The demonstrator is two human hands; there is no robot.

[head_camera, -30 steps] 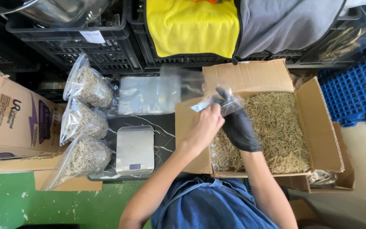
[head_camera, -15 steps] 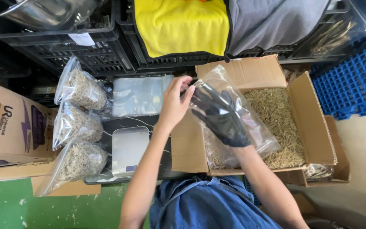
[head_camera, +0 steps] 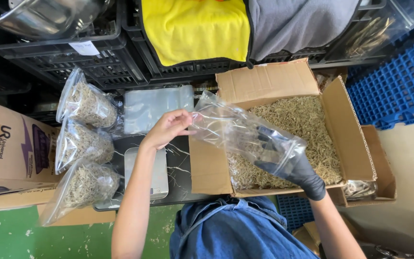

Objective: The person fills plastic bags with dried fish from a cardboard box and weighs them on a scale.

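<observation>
My bare left hand pinches the open edge of a clear empty plastic bag. My right hand, in a black glove, is pushed inside that bag and spreads it. The bag hangs over the left part of an open cardboard box filled with dry straw-coloured plant material. A small silver scale lies on the dark marbled tray below my left forearm.
Three filled clear bags lie in a column at the left, beside a printed cardboard box. A stack of empty clear bags rests behind the scale. Black crates, yellow and grey cloths, and a blue crate line the back.
The bag has been pulled open and lowered over the box. My gloved right hand has slid deeper into it and moved right; my left hand has shifted down along the bag's edge.
</observation>
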